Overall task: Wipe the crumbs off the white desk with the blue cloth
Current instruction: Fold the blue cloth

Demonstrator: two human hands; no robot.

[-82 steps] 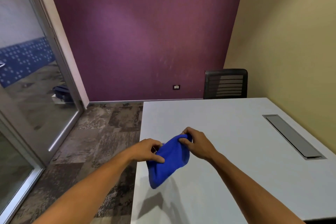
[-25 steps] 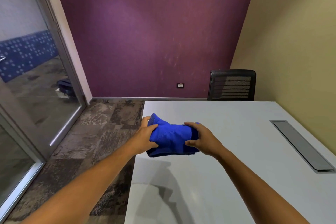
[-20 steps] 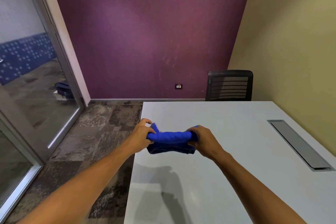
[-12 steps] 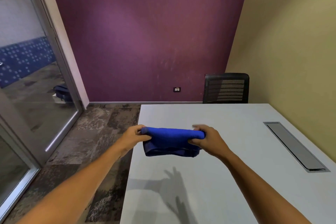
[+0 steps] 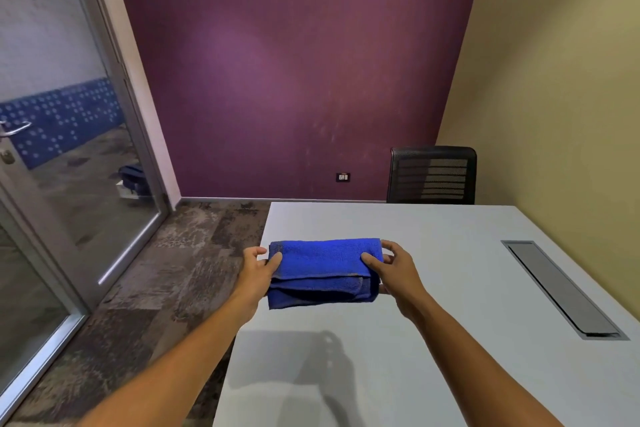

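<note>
The blue cloth (image 5: 322, 270) is folded into a flat rectangle with several layers and hangs in the air above the near left part of the white desk (image 5: 433, 270). My left hand (image 5: 258, 267) grips its left end, thumb on top. My right hand (image 5: 391, 265) grips its right end the same way. The cloth's shadow and the shadows of both hands fall on the desk below. I cannot make out any crumbs on the desk surface.
A grey metal cable hatch (image 5: 561, 288) is set into the desk at the right. A black mesh chair (image 5: 433, 175) stands behind the far edge. A glass door (image 5: 52, 149) is at the left, patterned carpet (image 5: 156, 270) beside the desk.
The cloth went from a loose hanging bunch to a neat folded rectangle. Both hands moved apart to its two ends and hold it flat and level.
</note>
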